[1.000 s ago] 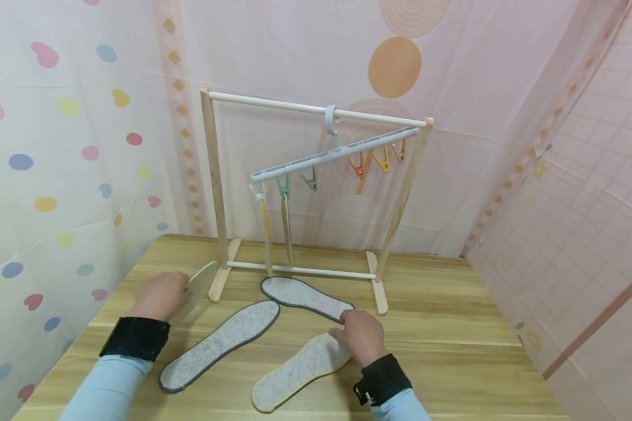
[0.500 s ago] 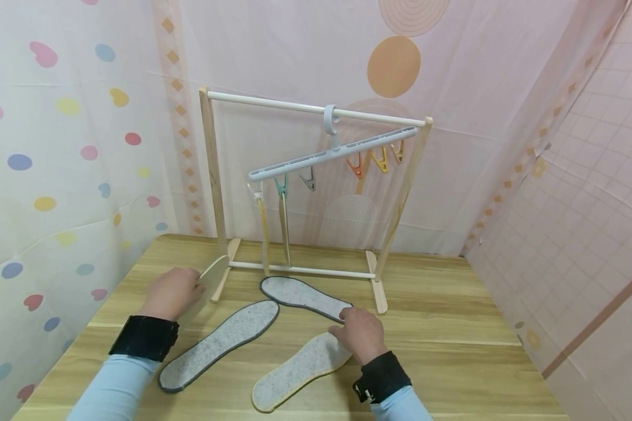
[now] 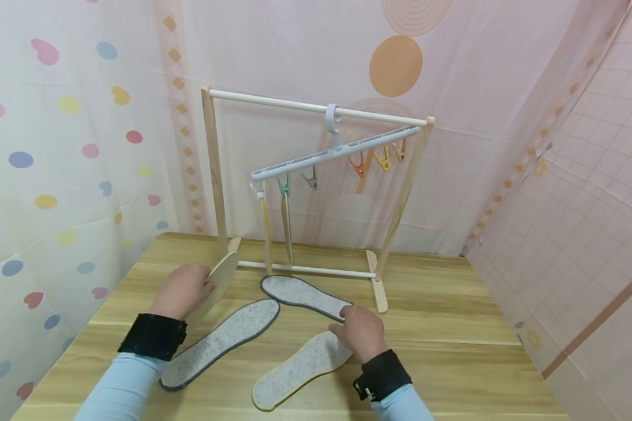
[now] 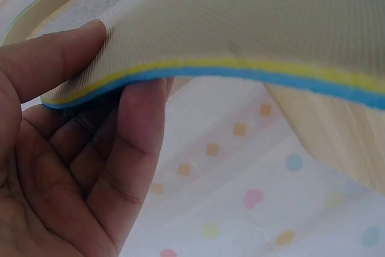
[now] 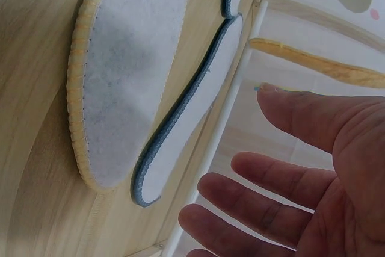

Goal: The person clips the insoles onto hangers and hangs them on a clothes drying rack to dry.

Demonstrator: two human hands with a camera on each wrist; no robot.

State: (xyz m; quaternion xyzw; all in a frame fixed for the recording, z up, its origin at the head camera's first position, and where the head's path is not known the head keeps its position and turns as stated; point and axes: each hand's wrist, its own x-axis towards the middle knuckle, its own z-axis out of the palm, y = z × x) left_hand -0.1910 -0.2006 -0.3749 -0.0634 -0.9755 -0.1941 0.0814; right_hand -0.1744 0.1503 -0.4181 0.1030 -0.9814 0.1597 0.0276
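On the desk [image 3: 442,327] before the rack [image 3: 213,175], my left hand [image 3: 181,289] pinches a yellow-edged insole [image 3: 222,279] lifted off the wood, thumb on top for grip, while my right hand [image 3: 362,332] hovers open-fingered over the other insoles [image 3: 300,365].

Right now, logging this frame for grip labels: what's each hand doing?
Left hand: pinching a yellow-edged insole, lifted off the table.
Right hand: open, fingers relaxed above the insoles on the table, holding nothing.
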